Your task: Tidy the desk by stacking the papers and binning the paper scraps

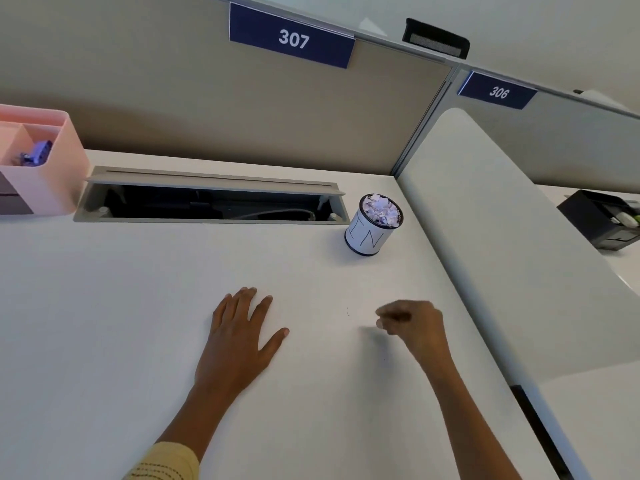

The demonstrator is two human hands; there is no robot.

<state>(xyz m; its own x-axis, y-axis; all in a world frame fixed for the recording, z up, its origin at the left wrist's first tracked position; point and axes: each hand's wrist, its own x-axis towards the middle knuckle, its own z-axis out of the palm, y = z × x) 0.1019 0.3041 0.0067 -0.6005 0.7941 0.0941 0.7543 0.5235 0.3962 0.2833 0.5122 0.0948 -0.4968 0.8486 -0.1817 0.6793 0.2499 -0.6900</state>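
Note:
A small white bin (370, 233) with handwritten letters stands on the white desk (138, 306) at the back right, filled to the rim with crumpled paper scraps (381, 209). My left hand (242, 337) lies flat on the desk, palm down, fingers spread, holding nothing. My right hand (412, 327) hovers just above the desk to the right, fingers curled into a loose fist; I cannot see anything in it. Both hands are well in front of the bin. No loose papers show on the desk.
A pink organiser (52, 178) stands at the back left. An open cable tray (211, 202) runs along the desk's back edge. A padded divider (502, 237) borders the right side, with a black tray (602, 220) on the neighbouring desk beyond it.

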